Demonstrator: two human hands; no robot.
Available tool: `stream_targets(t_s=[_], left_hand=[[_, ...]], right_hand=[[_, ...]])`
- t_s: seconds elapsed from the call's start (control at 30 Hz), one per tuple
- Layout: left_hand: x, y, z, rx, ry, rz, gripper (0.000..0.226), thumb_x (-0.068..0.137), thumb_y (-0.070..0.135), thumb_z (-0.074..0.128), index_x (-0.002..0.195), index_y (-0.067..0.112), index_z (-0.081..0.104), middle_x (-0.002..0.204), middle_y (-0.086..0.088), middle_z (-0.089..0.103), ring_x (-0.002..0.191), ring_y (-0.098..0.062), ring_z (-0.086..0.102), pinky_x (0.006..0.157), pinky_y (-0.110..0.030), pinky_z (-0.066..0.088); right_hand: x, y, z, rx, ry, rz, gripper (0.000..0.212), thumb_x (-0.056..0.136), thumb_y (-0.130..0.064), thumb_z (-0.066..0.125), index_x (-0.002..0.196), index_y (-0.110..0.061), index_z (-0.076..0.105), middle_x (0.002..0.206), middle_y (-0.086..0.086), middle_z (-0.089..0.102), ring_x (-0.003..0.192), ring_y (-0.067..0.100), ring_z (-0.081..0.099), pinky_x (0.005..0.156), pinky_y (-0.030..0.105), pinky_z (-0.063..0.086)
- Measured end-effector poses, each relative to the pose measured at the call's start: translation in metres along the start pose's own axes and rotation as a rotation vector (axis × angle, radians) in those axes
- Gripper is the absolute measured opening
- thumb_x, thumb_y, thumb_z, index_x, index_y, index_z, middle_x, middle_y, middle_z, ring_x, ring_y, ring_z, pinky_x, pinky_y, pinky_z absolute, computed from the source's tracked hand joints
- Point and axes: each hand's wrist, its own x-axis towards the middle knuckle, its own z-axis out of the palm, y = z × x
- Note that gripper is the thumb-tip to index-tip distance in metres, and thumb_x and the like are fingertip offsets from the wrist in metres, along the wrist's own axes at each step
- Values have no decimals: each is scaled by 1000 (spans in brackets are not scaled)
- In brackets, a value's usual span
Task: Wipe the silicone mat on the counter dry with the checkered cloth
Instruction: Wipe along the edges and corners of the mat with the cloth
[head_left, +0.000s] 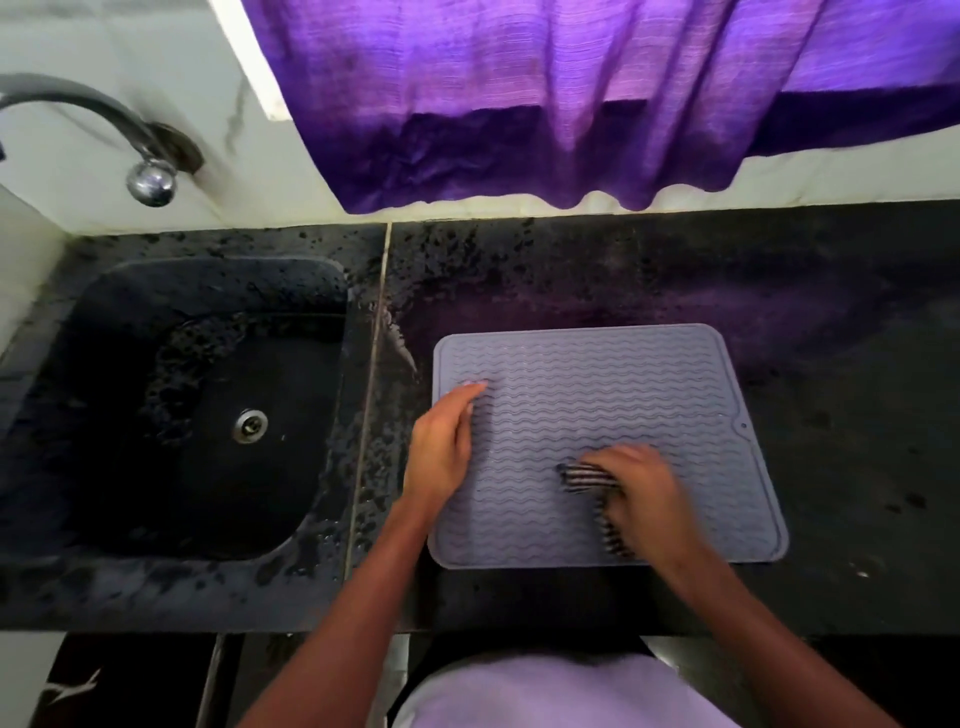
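1. The silicone mat (597, 395) lies flat on the dark bench (857, 338), under both grips. Its far edge lies beyond the fingertips, and its near edge runs below the right wrist.
2. The checkered cloth (584, 477) is bunched beneath the right grip (644, 493), on the near-middle part of the mat. 1 striped fold pokes out to the left of the knuckles. Another strip trails from under the palm toward the mat's near edge.
3. The left grip (441, 447) sits at the mat's left edge, apart from the cloth, with bare ribbed mat between the 2 grips.
4. To the left of the left grip, a dark sink (104, 322) is sunk into the bench. Its wet basin shows a metal drain (250, 426).
5. The right grip is clenched over the cloth, grasping it and pressing it onto the mat. It is blurred, so single fingers cannot be told apart.
6. The left grip is released and holds nothing. Its fingers are straight and together, with the tips touching the mat's ribs.
7. Water droplets speckle the bench between the sink and the left grip.
8. Beyond both grips, a purple curtain (571, 104) hangs down to the back of the bench. A metal tap (104, 114) juts from the wall above the sink.
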Motion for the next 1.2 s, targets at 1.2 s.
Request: stream_targets(t_s=[1.2], left_hand=[[4,-16,17,491,-279,224,56,107,34,26,152,5,41,158,-13,41,148,-25,36,122,-43,30]], right_hand=[[-20,30,-40,-357,87,247,58,48,13,65,95,-20,73,94,-2,73,83,27,59,69,35,50]])
